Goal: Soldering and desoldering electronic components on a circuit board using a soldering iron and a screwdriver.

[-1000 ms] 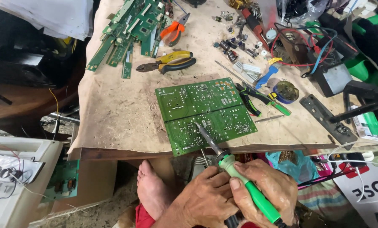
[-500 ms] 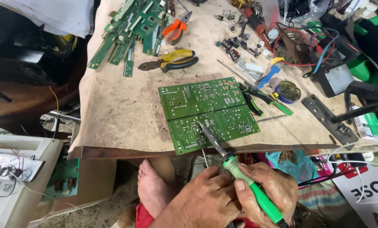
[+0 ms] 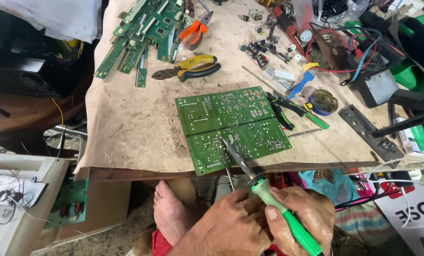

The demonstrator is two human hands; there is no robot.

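1. Head view: the right hand (image 3: 299,215) is wrapped tight around the green handle of a soldering iron (image 3: 264,189), thumb pressed along the grip.
2. Up and left of that grip, the iron's metal tip rests on the lower half of the green circuit board (image 3: 233,125), which lies flat near the table edge.
3. The left hand (image 3: 233,225) sits just left of the grip, touching the right hand; its fingers are curled, pinching a thin solder wire (image 3: 229,178) that rises toward the board.
4. Farther beyond the grip lie yellow-handled pliers (image 3: 190,66) and a round solder tin (image 3: 323,101).
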